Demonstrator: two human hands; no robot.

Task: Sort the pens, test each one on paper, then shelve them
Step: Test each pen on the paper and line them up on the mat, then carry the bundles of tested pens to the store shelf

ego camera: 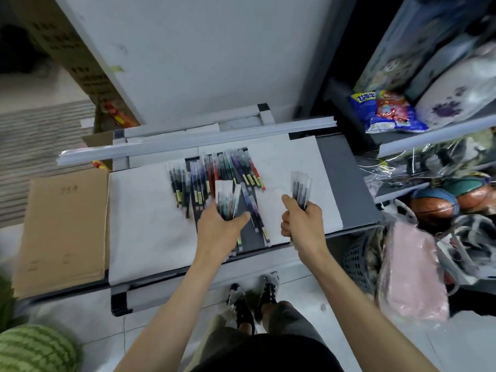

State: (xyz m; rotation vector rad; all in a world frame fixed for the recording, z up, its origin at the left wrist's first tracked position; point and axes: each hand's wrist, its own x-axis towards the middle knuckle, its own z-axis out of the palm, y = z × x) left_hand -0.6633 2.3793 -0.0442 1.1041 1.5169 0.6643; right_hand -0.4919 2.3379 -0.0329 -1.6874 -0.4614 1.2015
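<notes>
Over the shelf (346, 183), left hand (217, 232) and right hand (303, 224) grip pens (301, 189).

The near ends of the pens (226, 202) in the left hand (218, 226) are hidden by the hand itself, and the right hand (302, 221) covers the near ends of its own bundle (302, 189). The left hand also hides part of the loose pens (255, 210) on the bench (346, 183). The yellow labels (179, 196) are too small to read. The watermelon (35, 347), near left, is cut off by the edge.
</notes>
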